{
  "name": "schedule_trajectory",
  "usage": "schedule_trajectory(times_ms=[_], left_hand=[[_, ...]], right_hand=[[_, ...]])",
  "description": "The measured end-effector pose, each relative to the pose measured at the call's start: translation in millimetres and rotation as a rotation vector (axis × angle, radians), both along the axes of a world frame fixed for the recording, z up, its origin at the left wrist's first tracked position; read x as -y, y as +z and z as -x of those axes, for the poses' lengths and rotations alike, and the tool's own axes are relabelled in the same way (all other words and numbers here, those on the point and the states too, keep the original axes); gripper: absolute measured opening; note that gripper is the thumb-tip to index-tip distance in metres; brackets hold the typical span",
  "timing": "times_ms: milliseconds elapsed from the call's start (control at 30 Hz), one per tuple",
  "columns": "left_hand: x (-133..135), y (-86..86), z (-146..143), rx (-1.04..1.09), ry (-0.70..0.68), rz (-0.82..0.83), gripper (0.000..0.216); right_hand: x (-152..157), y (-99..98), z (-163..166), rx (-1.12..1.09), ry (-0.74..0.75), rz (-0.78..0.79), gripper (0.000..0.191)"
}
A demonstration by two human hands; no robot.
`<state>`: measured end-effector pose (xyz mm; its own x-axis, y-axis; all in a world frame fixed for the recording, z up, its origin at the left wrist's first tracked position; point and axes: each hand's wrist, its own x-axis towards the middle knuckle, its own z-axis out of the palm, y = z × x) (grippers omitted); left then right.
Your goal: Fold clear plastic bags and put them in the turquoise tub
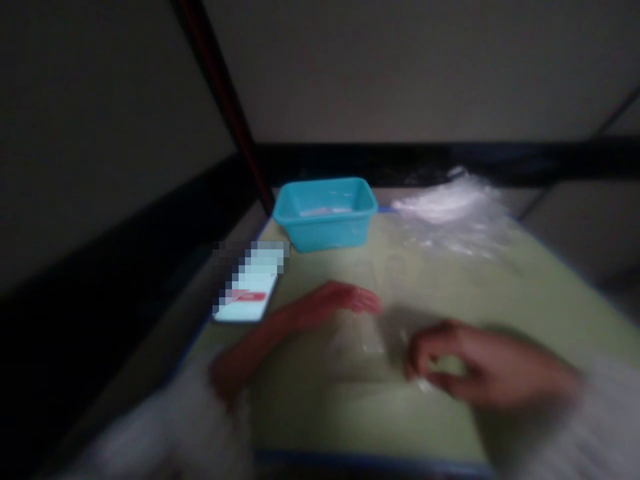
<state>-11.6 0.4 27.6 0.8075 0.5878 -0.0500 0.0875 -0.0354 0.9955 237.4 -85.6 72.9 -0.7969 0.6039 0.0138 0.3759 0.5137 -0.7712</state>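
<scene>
The picture is blurred by motion. My left hand (335, 300) lies stretched out flat on a pale green table (310, 413), fingers pointing right at a clear plastic bag (363, 340). My right hand (450, 363) is curled in a pinch at the bag's right edge; what it grips is too smeared to name. Both wrists wear white sleeves.
A turquoise plastic tub (325, 213) stands at the back of the table. A heap of clear plastic bags (453, 213) lies to its right. A phone (247, 290) with a lit screen rests near the left edge. Dark walls close in on the left and behind.
</scene>
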Motion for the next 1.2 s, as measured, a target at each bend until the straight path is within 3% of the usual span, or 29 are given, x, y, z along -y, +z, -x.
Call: schedule_trajectory(times_ms=[100, 267, 367, 533, 700, 867, 1000, 1200], left_hand=[[-1, 1.3, 1, 0.023, 0.010, 0.079, 0.063], [1, 2.7, 0, -0.003, -0.008, 0.219, 0.073], [-1, -0.5, -1, -0.024, -0.022, 0.296, 0.085], [-4, -4.1, -3, 0.026, 0.051, 0.213, 0.078], [-3, 0.6, -7, -0.105, 0.187, 0.094, 0.057], [-3, -4.7, -12, -0.006, 0.260, 0.292, 0.060], [-3, -9.6, -15, 0.073, 0.355, 0.396, 0.068], [-2, -10.0, -17, 0.032, 0.630, 0.240, 0.057]], right_hand=[[-13, -1.3, -7, -0.096, -0.083, 0.113, 0.008], [-34, -9.6, -16, -0.375, -0.248, 0.351, 0.019], [-44, -16.7, -19, -0.489, -0.404, 0.414, 0.020], [-61, -29.5, -22, -0.542, -0.643, 0.402, 0.014], [-73, -41.0, -25, -0.553, -0.838, 0.377, 0.016], [-75, -42.5, -29, -0.566, -0.843, 0.434, 0.034], [-73, -37.7, -31, -0.443, -0.853, 0.352, 0.059], [-71, -37.6, -30, -0.286, -0.845, 0.176, 0.055]])
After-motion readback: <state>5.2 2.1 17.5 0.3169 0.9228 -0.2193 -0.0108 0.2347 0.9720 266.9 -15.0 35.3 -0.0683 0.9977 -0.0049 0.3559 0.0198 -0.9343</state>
